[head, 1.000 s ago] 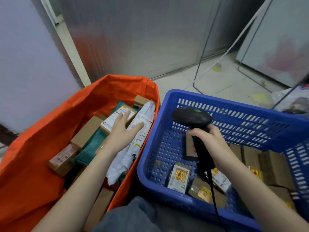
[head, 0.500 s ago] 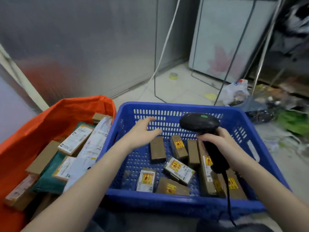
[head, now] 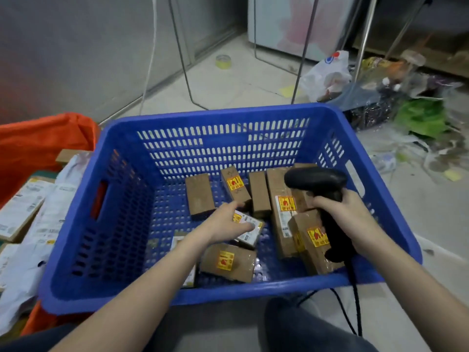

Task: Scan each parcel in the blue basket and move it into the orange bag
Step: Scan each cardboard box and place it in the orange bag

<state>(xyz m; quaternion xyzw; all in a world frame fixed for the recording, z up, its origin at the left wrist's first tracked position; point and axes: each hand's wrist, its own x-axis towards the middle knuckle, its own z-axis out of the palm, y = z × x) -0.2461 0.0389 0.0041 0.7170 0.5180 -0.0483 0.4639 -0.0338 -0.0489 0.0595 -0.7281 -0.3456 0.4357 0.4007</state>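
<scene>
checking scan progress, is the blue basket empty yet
No, several brown parcels lie in the blue basket, and the left hand rests on a white-labelled one.

Left hand [head: 225,222] moved from orange bag [head: 38,143] into blue basket [head: 215,293], now on small labelled parcel [head: 247,228].

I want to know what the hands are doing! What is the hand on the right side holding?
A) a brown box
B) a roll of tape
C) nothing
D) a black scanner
D: the right hand has its fingers wrapped round the handle of the black scanner, held above the brown parcels in the blue basket, with its cord hanging down over the near rim.
</scene>
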